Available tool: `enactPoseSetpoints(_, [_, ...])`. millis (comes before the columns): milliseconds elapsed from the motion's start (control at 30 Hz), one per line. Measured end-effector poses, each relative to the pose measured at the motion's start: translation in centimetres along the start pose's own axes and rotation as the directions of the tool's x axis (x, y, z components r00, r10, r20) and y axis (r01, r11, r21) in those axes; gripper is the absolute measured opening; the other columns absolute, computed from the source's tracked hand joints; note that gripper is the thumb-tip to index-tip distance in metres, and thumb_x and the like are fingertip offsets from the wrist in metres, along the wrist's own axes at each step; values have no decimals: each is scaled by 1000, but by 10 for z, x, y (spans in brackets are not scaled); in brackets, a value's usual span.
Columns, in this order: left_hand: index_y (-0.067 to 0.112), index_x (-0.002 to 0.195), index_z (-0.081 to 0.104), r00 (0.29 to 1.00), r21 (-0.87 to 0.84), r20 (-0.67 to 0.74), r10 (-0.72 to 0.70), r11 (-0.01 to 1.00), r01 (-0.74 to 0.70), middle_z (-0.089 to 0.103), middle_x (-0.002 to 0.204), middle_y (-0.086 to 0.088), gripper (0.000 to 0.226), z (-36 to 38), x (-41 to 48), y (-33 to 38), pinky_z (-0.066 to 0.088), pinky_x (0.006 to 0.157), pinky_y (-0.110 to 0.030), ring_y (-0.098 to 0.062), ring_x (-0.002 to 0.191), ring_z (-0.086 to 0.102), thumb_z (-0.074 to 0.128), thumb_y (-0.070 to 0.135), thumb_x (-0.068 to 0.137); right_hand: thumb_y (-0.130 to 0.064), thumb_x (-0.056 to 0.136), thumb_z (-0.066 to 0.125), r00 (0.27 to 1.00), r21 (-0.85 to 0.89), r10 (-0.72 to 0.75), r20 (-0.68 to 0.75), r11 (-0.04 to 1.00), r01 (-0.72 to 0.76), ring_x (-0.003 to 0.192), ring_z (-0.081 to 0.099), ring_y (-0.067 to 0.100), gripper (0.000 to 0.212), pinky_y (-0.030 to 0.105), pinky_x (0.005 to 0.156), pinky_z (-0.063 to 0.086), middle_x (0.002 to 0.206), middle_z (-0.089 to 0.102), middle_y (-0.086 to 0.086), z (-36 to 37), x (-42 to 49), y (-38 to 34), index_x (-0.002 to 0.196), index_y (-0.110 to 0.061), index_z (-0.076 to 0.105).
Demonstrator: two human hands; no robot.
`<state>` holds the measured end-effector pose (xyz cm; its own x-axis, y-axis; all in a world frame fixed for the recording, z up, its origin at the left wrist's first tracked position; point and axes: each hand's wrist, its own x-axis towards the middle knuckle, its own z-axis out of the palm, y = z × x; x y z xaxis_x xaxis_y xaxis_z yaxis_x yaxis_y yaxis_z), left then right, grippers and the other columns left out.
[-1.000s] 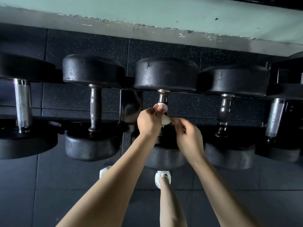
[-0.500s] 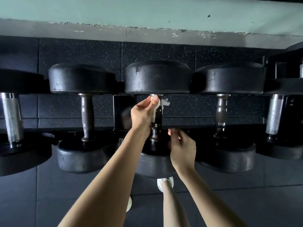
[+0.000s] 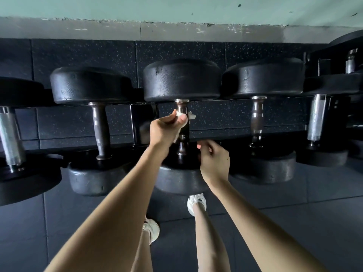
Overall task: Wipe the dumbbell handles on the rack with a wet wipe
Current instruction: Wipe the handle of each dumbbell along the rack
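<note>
- The fingers (image 3: 181,119) of the left hand (image 3: 164,132) are closed on the wet wipe (image 3: 179,114), which is pinched against the upper part of the middle dumbbell's handle (image 3: 182,122), just below the far weight head (image 3: 181,80). A white corner of the wipe shows on the handle's far side, so the cloth is judged to be wrapped partly around the bar — a hold that lets the whole circumference be rubbed in one pass.
- The right hand (image 3: 215,163) is held near the handle's lower end, beside the near weight head (image 3: 180,180). Its fingers are loosely curled and nothing is seen in them; whether the dumbbell is touched cannot be told. It is probably kept there to steady the weight against rolling while the bar is rubbed.
- The dumbbell is carried across the two rails of the rack (image 3: 225,134), each head lying on a rail, so the handle is left bare in the gap and can be reached from all sides without lifting.
- The same arrangement is seen in the neighbours: a dark handle (image 3: 100,130) to the left, another (image 3: 257,120) to the right, and bright knurled ones (image 3: 9,138) (image 3: 316,118) at the edges.
- The stroke is judged to be at its upper end — the lower length of the bar is not yet covered by the wipe.
- The speckled floor (image 3: 294,222) and a pair of white shoes (image 3: 196,203) are seen below the arms.
</note>
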<state>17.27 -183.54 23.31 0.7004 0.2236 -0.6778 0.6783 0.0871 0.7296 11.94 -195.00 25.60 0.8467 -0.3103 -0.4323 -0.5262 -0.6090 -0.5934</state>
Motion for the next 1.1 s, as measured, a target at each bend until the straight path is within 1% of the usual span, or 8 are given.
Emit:
enactPoseSetpoints(267, [12,58,61,966,308,239,-98,951,20,43,31,5,32,-24,0,-2,46,50,-9,-7,40,44,65,20,89,-17,92,47,1000,2,-12,2,1000,12,63,58,26,25,42,60,44,78,71,9,0,0,5,80,-7,67])
enactPoseSetpoints(400, [16,78,76,981,611,186,-62,789,-66,58,46,5,22,-17,3,-11,44,53,-14,-7,50,53,73,38,80,-19,90,44,1000,-5,-25,-3,1000,25,65,58,27,28,41,61,43,69,67,8,-1,-1,5,77,-7,66])
enactPoseSetpoints(500, [23,76,75,994,672,106,-36,739,-45,58,52,8,10,-10,-7,-13,40,46,-9,-1,51,53,78,33,75,-20,87,42,999,-7,-46,-5,999,46,64,57,29,29,44,61,46,66,64,10,0,-1,6,76,-4,63])
enactPoseSetpoints(667, [13,85,75,997,802,37,-69,598,12,71,82,-9,16,-4,-16,-3,58,64,-33,-27,73,67,61,18,81,-15,91,45,1000,1,-18,4,1000,18,79,62,31,25,43,73,48,82,71,11,-1,1,5,88,-7,69])
enactPoseSetpoints(767, [12,83,73,988,809,107,-115,588,-19,69,81,-2,9,-17,-17,9,49,63,-21,-17,78,64,73,20,78,-16,91,46,999,8,26,19,1000,-26,80,62,32,24,42,72,49,82,70,11,0,1,5,89,-9,69])
enactPoseSetpoints(900, [12,81,71,988,548,96,-124,835,51,63,63,8,15,-45,-34,23,43,55,-12,-10,69,57,82,17,71,-18,92,49,995,52,76,72,995,-80,84,64,27,21,36,74,48,87,71,6,-5,1,0,92,-12,69])
enactPoseSetpoints(1000, [4,110,68,978,143,123,-166,979,148,72,97,-5,33,-62,-53,32,52,82,-22,-19,92,67,71,-3,77,-17,93,54,1000,108,5,-1,994,-5,96,64,13,19,25,82,45,100,71,-3,-13,-4,-9,105,-14,68])
enactPoseSetpoints(1100, [3,111,66,954,-171,260,-147,966,195,68,110,-13,37,-74,-70,42,54,82,-24,-24,103,65,51,-16,83,-15,90,61,998,308,-57,37,950,43,84,62,1,18,20,81,48,91,67,-13,-17,-12,-27,107,-17,67])
